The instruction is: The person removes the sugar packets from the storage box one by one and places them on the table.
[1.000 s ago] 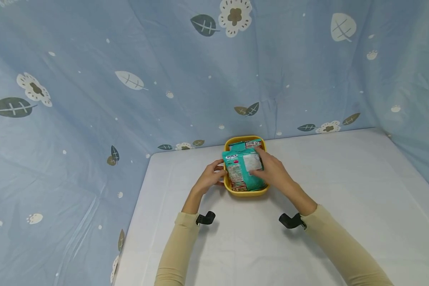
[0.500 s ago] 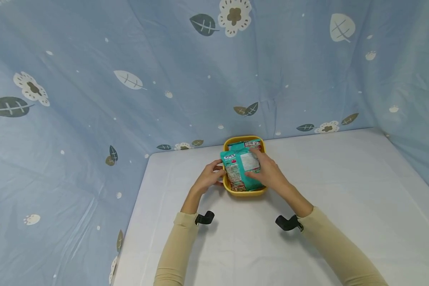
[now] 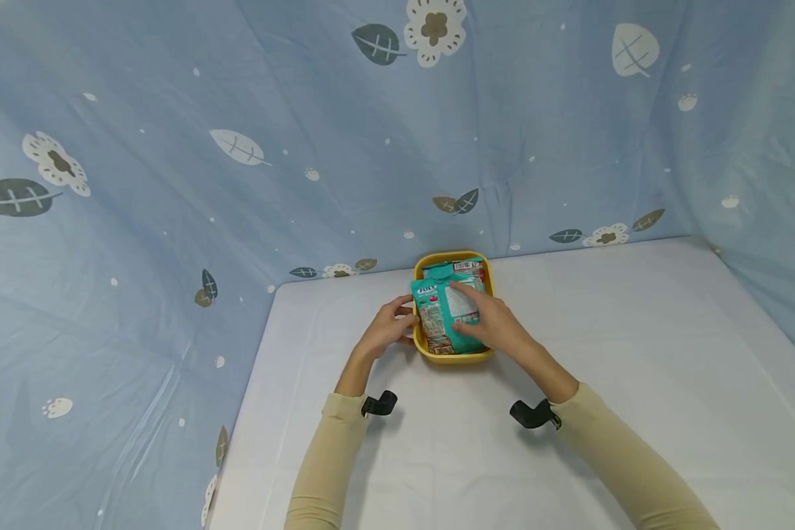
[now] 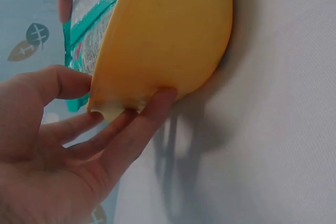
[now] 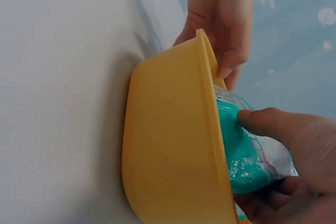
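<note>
While the left hand (image 3: 387, 329) braces the yellow bowl (image 3: 453, 356) from its left side, fingers spread along the outer wall and thumb hooked at the rim, the right hand (image 3: 493, 324) presses down on the teal snack packet (image 3: 440, 313), thumb and fingers curled round its right edge. Packet sits mostly inside the bowl, on top of at least one more packet (image 3: 472, 266) at the far end. Judgement: placing is nearly done; what's left looks like seating the packet flat and letting go. Packet is a soft crinkly foil pouch, teal with a white label panel, red print near the bottom, clear edge visible from the right wrist view (image 5: 247, 156). Bowl stands on the white table (image 3: 636, 353), near the far edge by the blue patterned cloth (image 3: 238, 147).
</note>
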### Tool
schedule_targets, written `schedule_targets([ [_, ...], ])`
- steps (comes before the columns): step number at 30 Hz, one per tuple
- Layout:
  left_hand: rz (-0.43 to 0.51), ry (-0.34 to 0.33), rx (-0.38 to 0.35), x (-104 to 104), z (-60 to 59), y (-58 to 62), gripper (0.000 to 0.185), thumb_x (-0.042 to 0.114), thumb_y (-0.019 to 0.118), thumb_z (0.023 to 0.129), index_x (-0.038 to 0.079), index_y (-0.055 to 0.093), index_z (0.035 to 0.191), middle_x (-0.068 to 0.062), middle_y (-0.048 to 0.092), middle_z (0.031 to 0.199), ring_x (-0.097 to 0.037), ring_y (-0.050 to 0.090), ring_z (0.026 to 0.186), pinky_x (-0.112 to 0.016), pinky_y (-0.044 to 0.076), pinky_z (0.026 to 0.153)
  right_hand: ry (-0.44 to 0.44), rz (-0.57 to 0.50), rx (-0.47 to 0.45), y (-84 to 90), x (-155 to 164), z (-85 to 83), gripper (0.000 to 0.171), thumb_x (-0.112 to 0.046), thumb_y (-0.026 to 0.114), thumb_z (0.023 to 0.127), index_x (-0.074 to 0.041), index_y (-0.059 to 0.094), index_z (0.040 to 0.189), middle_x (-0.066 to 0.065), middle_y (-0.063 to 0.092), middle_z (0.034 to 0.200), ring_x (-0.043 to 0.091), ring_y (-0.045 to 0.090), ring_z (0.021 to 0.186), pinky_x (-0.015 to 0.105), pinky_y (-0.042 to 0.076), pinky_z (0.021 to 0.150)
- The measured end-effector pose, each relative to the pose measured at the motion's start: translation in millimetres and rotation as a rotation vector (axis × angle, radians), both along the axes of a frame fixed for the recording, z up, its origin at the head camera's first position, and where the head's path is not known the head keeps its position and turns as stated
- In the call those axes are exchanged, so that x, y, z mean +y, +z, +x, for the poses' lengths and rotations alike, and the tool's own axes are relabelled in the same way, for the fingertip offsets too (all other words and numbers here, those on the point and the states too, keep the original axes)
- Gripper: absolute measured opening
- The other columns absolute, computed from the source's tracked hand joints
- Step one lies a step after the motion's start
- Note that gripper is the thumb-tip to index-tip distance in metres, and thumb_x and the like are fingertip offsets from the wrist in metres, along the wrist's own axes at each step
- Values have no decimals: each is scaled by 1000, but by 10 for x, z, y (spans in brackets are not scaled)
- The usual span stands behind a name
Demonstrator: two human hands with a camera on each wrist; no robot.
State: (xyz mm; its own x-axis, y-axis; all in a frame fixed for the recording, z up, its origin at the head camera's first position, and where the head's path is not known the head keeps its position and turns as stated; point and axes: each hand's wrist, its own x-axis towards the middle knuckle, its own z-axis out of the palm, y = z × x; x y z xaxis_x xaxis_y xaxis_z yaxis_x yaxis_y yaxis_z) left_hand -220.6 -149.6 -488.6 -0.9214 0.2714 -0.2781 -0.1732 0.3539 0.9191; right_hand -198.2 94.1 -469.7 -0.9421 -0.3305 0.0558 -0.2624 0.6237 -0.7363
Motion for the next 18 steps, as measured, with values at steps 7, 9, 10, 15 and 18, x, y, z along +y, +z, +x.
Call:
schedule_targets([
  [7, -1, 1, 8, -5, -26, -50, 57, 16, 55, 96, 15, 38, 150, -19, 54, 135, -28, 67, 101, -39, 64, 72, 6, -13, -10, 17, -14, 28, 77, -20, 75, 87, -26, 35, 152, 11, 44, 152, 39, 52, 128, 59, 50, 102],
  [9, -5, -2, 8, -4, -33, -45, 57, 16, 55, 96, 15, 38, 150, -19, 53, 136, -28, 67, 100, -39, 64, 72, 12, -15, -10, 20, -15, 30, 76, -19, 75, 87, -26, 35, 152, 11, 44, 153, 39, 51, 129, 59, 49, 102],
  [10, -7, -2, 8, -3, -36, -42, 58, 16, 55, 96, 15, 38, 150, -19, 53, 136, -28, 67, 100, -39, 64, 72, 15, -12, -12, 20, -14, 30, 76, -19, 75, 87, -26, 36, 151, 10, 44, 153, 39, 51, 129, 59, 49, 103],
  [15, -13, 4, 6, 4, -33, -26, 56, 16, 55, 96, 13, 39, 149, -20, 53, 136, -28, 67, 100, -38, 64, 71, 58, -8, 23, 5, -3, 4, 71, -16, 74, 87, -22, 40, 150, 10, 46, 151, 36, 49, 133, 59, 45, 108],
  [18, -12, 8, 11, 6, -29, -25, 55, 17, 55, 96, 13, 40, 149, -20, 54, 134, -28, 67, 100, -38, 64, 71, 75, -12, 41, 4, 4, -7, 69, -16, 74, 88, -21, 41, 149, 9, 48, 150, 35, 48, 135, 60, 39, 112],
])
